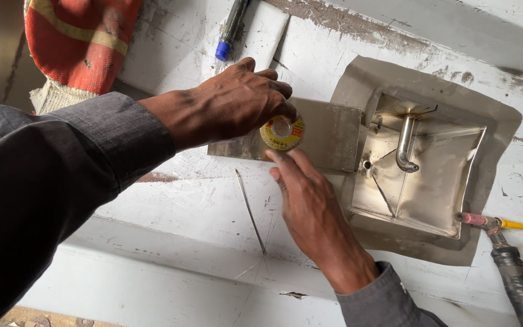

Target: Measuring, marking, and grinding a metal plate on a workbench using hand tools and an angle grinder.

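Fingertips of both hands meet on a small yellow disc with a pale centre, which lies flat on a rectangular sheet-metal plate near the middle of the white workbench. From my remote seat I see the left hand reaching in from the left, its fingers curled down over the disc's upper edge and pinching it, while the right hand comes up from below with fingers stretched out flat, the fingertips touching the disc's lower rim rather than closing around it. Both arms wear dark grey sleeves. Just to the right of the plate sits a shallow stainless-steel tray with a bent metal tube welded inside it, resting on a larger sheet of grey metal. A thin metal rod lies on the bench just left of the right hand. Beyond the left hand, a dark marker with a blue cap lies near the top edge, and a red and yellow cloth occupies the upper left corner. At the lower right, a torch with a pink tip rests beside the tray's corner, its dark hose trailing toward the frame's edge.
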